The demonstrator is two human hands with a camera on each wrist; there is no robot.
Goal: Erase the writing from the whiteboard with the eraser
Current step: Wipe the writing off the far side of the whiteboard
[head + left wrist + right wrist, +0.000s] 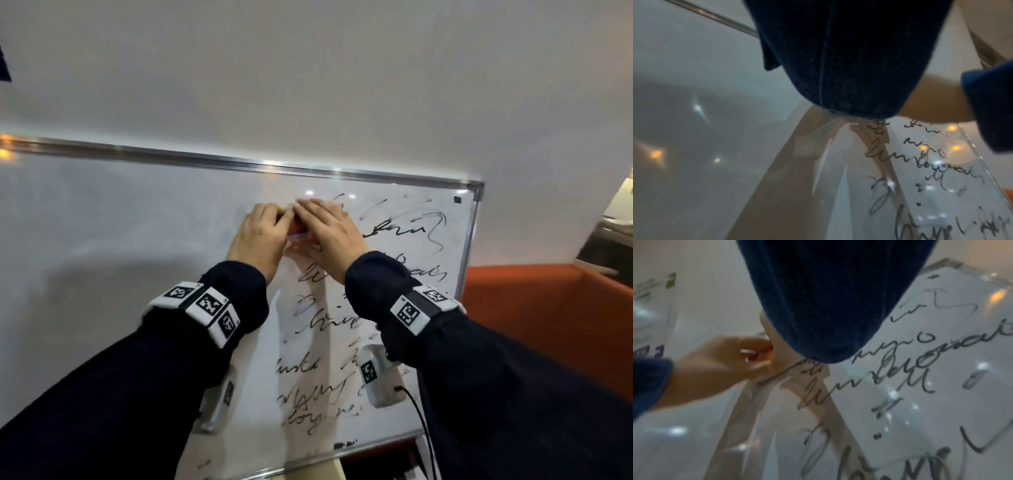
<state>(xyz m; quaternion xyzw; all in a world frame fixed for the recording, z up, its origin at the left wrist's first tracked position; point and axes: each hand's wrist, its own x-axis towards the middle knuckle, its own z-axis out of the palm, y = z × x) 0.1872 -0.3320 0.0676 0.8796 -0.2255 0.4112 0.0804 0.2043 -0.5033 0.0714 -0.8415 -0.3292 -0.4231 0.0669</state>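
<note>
A: Sleeves (102,394) fill the near view, dark, each with a white tag band (205,308) at the wrist.

B: Hands?

A: Left hand (257,236) and right hand (329,236) meet high on the whiteboard (120,240). Eraser (297,231) sits between them, only a red sliver visible, against the board.

B: Grip state?

A: Left fingers curl round the eraser. Right fingers lie fairly straight over it, pressing; cannot tell if they clasp it.

B: Writing?

A: Black scrawl (318,387) covers the board's right part, below and right of the hands. Left part reads blank, faintly smeared. Orange surface (548,308) lies right of the frame.
</note>
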